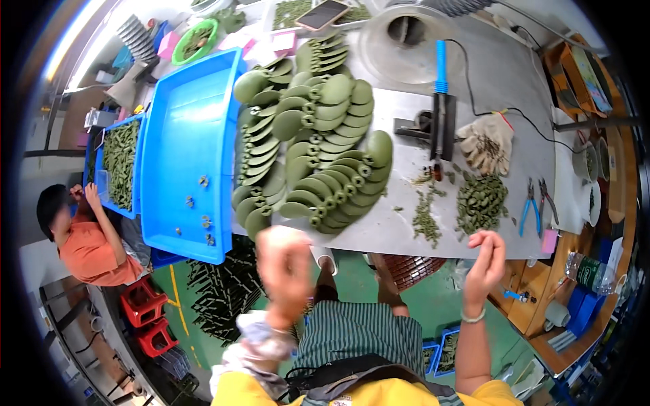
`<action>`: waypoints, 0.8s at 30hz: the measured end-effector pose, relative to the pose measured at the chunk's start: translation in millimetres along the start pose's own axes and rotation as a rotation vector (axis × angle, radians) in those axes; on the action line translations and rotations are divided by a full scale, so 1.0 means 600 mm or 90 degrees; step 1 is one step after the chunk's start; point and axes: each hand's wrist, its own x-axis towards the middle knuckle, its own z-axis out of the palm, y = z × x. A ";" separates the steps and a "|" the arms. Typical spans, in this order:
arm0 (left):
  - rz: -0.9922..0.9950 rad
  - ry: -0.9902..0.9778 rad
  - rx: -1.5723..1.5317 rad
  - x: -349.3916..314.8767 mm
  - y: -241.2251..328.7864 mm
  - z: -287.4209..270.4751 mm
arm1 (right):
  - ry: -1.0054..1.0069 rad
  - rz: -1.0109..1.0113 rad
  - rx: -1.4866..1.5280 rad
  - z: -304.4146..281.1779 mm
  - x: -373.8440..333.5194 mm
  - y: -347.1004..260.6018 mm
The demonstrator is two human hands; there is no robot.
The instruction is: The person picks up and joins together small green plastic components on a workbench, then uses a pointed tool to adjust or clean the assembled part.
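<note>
My left hand (pixel 284 267) is raised just in front of the table's near edge, smeared by motion, so its fingers and anything in them cannot be made out. Stacked green oval plastic parts (pixel 318 183) lie just beyond it in overlapping rows. On the right, my right hand (pixel 486 265) hovers near the table edge with its fingers curled toward the thumb. Whatever it may hold is too small to tell. A pile of small green pieces (pixel 481 203) lies on the table just past that hand, with a thinner scatter of green bits (pixel 426 220) beside it.
Left of the stacks is a blue tray (pixel 162 135) with several small parts. A blue-handled tool on a stand (pixel 442 101), a work glove (pixel 487 143), blue pliers (pixel 530 206) and dark cutters (pixel 546 199) occupy the right. A person in orange (pixel 95 247) sits far left.
</note>
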 end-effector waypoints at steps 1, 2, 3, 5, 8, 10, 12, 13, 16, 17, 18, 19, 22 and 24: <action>-0.080 0.044 0.056 0.016 -0.056 -0.053 | -0.036 0.028 0.020 0.032 -0.018 -0.028; -0.132 0.104 0.085 0.033 -0.124 -0.095 | -0.073 0.056 0.035 0.070 -0.034 -0.055; -0.181 0.129 0.119 0.056 -0.181 -0.142 | -0.154 0.039 0.036 0.110 -0.043 -0.078; -0.199 0.047 0.312 0.067 -0.348 -0.263 | -0.295 -0.087 0.053 0.210 -0.055 -0.125; -0.163 -0.068 0.363 0.090 -0.479 -0.338 | -0.434 -0.231 0.148 0.393 -0.056 -0.183; -0.198 -0.193 0.326 0.096 -0.522 -0.358 | -0.513 -0.250 0.149 0.527 -0.065 -0.203; -0.256 -0.262 0.236 0.080 -0.537 -0.370 | -0.535 -0.273 0.096 0.662 -0.074 -0.214; -0.237 -0.297 0.218 0.080 -0.536 -0.364 | -0.534 -0.274 0.053 0.724 -0.075 -0.204; -0.264 -0.408 0.123 0.088 -0.506 -0.378 | -0.522 -0.287 -0.141 0.857 -0.069 -0.169; -0.268 -0.407 0.119 0.097 -0.498 -0.389 | -0.519 -0.295 -0.228 0.880 -0.066 -0.157; -0.272 -0.403 0.114 0.102 -0.501 -0.401 | -0.515 -0.305 -0.316 0.895 -0.064 -0.143; -0.262 -0.360 0.166 0.098 -0.519 -0.433 | -0.532 -0.308 -0.325 0.906 -0.070 -0.138; -0.305 -0.353 0.344 0.069 -0.578 -0.517 | -0.684 -0.301 -0.361 0.918 -0.110 -0.150; -0.442 -0.461 0.399 0.041 -0.602 -0.532 | -0.772 -0.339 -0.343 0.911 -0.153 -0.164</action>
